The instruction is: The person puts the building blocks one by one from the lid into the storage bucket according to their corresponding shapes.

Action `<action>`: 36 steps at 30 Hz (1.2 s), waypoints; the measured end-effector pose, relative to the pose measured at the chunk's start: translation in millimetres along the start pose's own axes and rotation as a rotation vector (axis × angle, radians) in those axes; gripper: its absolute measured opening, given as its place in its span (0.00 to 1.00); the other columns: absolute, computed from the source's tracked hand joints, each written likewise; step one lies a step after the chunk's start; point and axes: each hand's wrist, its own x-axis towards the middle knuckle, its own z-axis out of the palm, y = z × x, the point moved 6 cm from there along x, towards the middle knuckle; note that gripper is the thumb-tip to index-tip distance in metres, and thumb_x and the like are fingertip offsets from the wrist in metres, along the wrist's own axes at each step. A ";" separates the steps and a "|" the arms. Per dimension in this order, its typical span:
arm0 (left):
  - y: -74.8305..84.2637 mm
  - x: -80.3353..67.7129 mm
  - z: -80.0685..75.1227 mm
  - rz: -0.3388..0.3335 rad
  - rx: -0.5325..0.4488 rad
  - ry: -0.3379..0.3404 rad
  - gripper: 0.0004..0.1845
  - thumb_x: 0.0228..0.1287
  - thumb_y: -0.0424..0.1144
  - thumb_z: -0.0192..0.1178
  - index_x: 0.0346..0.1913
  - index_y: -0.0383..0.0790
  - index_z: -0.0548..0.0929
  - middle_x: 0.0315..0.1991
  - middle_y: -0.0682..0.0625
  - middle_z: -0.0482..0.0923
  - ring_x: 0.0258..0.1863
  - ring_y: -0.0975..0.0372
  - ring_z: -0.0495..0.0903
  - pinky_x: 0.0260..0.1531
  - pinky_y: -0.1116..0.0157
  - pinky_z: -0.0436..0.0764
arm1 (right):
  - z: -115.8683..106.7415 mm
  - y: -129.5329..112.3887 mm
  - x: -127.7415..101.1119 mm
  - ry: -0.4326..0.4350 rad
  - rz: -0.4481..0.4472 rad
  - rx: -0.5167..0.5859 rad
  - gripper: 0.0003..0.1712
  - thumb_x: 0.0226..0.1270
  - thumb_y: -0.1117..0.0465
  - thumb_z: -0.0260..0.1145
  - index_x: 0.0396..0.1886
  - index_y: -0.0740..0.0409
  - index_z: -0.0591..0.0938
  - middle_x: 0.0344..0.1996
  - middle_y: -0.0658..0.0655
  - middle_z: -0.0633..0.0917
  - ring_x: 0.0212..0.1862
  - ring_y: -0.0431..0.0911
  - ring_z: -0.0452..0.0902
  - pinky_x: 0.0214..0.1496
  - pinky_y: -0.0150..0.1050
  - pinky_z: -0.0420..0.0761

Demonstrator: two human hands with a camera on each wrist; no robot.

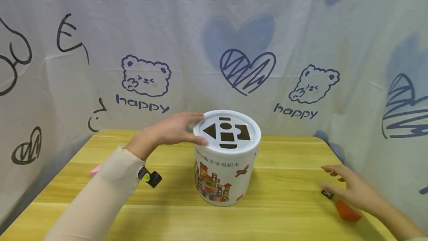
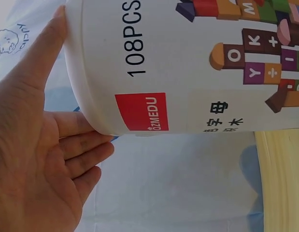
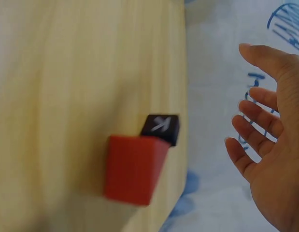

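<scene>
A white bucket (image 1: 222,176) printed with colourful building blocks stands upright on the table. Its white lid (image 1: 219,117) has several cut-out shapes, among them a triangle and a circle. At the lid's left rim rests my left hand (image 1: 174,127), thumb toward the front and fingers toward the back, all fairly straight. The left wrist view shows this hand's palm (image 2: 38,159) beside the bucket's rim. Over at the right, my right hand (image 1: 356,189) hovers with loosely spread fingers and nothing in them. Below it lie a small black cube (image 3: 160,128) with a white letter and a red block (image 3: 132,169).
The yellow wood-grain table (image 1: 284,211) ends at a pale curtain (image 1: 187,47) with hearts and bears printed on it. Part of a pink item (image 1: 95,170) shows behind the left sleeve (image 1: 100,196). The red block lies near the table's right edge.
</scene>
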 end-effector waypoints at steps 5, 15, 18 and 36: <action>1.7 2.3 -1.1 -0.008 -0.007 0.004 0.59 0.45 0.73 0.66 0.74 0.39 0.63 0.73 0.44 0.61 0.71 0.49 0.60 0.69 0.46 0.59 | 7.5 18.0 -10.4 -0.013 0.039 0.022 0.30 0.64 0.51 0.70 0.61 0.62 0.76 0.54 0.62 0.80 0.50 0.57 0.76 0.43 0.41 0.80; 1.4 3.3 -0.7 -0.017 0.021 -0.004 0.59 0.43 0.76 0.64 0.74 0.41 0.63 0.73 0.46 0.61 0.71 0.49 0.59 0.69 0.45 0.58 | 22.4 43.7 -21.3 -0.063 0.113 0.055 0.34 0.62 0.49 0.71 0.61 0.66 0.75 0.54 0.66 0.80 0.49 0.59 0.77 0.41 0.40 0.81; 1.1 2.9 -0.8 -0.019 0.021 -0.002 0.59 0.43 0.76 0.64 0.74 0.41 0.64 0.73 0.46 0.61 0.71 0.49 0.59 0.69 0.45 0.58 | 24.9 47.4 -21.6 -0.078 0.128 0.070 0.34 0.63 0.49 0.71 0.60 0.68 0.75 0.54 0.66 0.80 0.50 0.60 0.77 0.42 0.42 0.82; -0.8 0.3 -1.3 -0.015 -0.001 0.005 0.61 0.41 0.78 0.62 0.74 0.42 0.63 0.73 0.46 0.60 0.71 0.49 0.60 0.68 0.45 0.60 | 43.2 53.9 -15.2 -0.036 0.106 0.132 0.18 0.60 0.61 0.73 0.47 0.66 0.82 0.36 0.51 0.85 0.35 0.32 0.77 0.35 0.33 0.83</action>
